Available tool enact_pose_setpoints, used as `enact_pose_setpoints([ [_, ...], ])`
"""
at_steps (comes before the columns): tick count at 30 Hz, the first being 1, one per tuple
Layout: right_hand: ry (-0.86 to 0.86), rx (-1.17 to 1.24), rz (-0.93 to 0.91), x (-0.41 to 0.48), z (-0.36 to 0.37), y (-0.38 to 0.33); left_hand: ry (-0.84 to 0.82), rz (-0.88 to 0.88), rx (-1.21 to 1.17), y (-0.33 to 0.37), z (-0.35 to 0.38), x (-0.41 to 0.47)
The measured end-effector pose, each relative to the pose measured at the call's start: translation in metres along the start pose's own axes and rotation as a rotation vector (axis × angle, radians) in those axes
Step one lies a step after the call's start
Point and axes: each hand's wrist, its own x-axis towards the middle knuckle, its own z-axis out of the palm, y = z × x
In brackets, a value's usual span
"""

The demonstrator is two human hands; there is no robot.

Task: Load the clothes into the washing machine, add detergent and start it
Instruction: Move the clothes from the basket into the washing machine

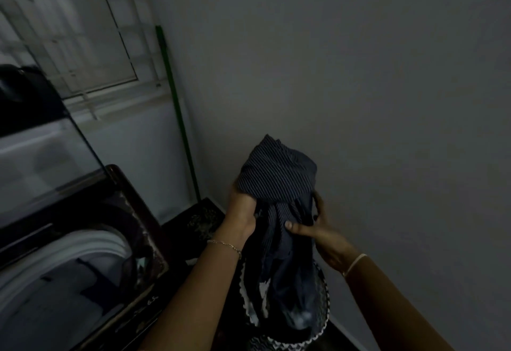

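Note:
A bundle of dark striped clothes (276,176) is lifted above a laundry basket (322,314) with a black-and-white zigzag rim at the bottom centre. My left hand (242,209) grips the bundle on its left side. My right hand (318,231) holds it from the right, thumb pressed on the cloth. The lower part of the clothes hangs down into the basket. A top-loading washing machine (130,240) stands at the left with its glass lid (49,162) raised and its drum opening (69,276) showing.
A green broom handle (177,113) leans in the corner behind the machine. A window (69,27) is at the upper left. A plain grey wall fills the right side. Dark floor lies between machine and basket.

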Motion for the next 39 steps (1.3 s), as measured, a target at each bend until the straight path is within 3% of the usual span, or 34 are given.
enact_pose_setpoints([
  [5, -0.021, -0.235, -0.033, 0.014, 0.007, 0.008, -0.054, 0.018, -0.108, 0.02, 0.014, 0.002],
  [9, -0.117, -0.142, -0.043, 0.019, 0.02, 0.004, -0.118, -0.033, -0.25, 0.034, 0.022, -0.002],
  [16, 0.103, 0.106, -0.097, 0.021, 0.042, -0.028, -0.144, -0.139, -0.464, 0.053, 0.02, -0.002],
  [21, 0.132, 0.4, 0.051, 0.019, 0.043, -0.061, -0.065, -0.204, -0.386, 0.062, 0.004, -0.003],
  [25, 0.101, 0.491, 0.066, 0.019, 0.049, -0.084, 0.202, -0.209, -0.114, 0.033, -0.032, 0.052],
  [27, 0.086, 0.536, 0.065, 0.017, 0.053, -0.096, 0.239, -0.224, -0.036, 0.017, -0.05, 0.084],
  [30, 0.04, 0.585, 0.07, 0.016, 0.055, -0.11, 0.085, -0.135, 0.13, 0.035, -0.032, 0.032],
  [32, 0.017, 0.618, 0.062, 0.017, 0.055, -0.118, -0.067, 0.068, 0.316, 0.04, -0.023, 0.008],
  [35, -0.029, 0.672, 0.043, 0.016, 0.056, -0.131, -0.396, 0.273, 0.493, 0.051, -0.01, -0.015],
  [37, -0.068, 0.678, 0.042, 0.015, 0.06, -0.138, -0.46, 0.283, 0.489, 0.053, 0.002, -0.019],
  [39, -0.094, 0.646, 0.037, 0.016, 0.066, -0.142, -0.424, 0.326, 0.339, 0.051, 0.014, -0.018],
])
